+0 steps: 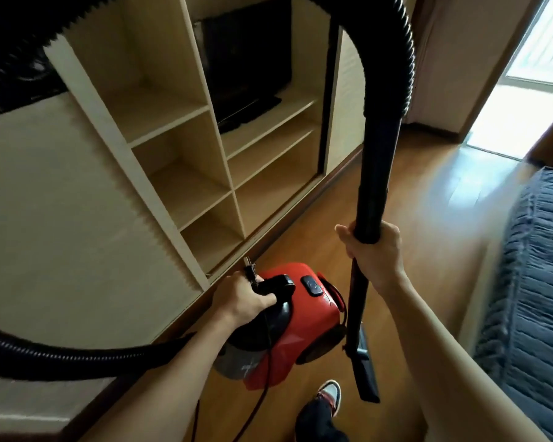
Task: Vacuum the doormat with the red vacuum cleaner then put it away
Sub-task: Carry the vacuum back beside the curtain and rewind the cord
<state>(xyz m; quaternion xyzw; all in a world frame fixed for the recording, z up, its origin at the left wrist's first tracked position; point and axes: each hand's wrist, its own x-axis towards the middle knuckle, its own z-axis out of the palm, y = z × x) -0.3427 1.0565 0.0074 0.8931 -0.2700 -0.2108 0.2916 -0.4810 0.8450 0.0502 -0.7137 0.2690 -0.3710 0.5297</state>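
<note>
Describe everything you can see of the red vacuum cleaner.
The red vacuum cleaner is a small canister with a glossy red plastic shell, a black carry handle, a dark button on top and a greyish end. The left hand grips the handle, with the plug sticking up beside it. A black ribbed hose loops from it overhead to the wand, which the right hand holds nearly upright.

The single head-worn wide-angle camera is looking forward and down, close above the left hand (241,299) and right hand (375,253), toward the floor (428,202).
</note>
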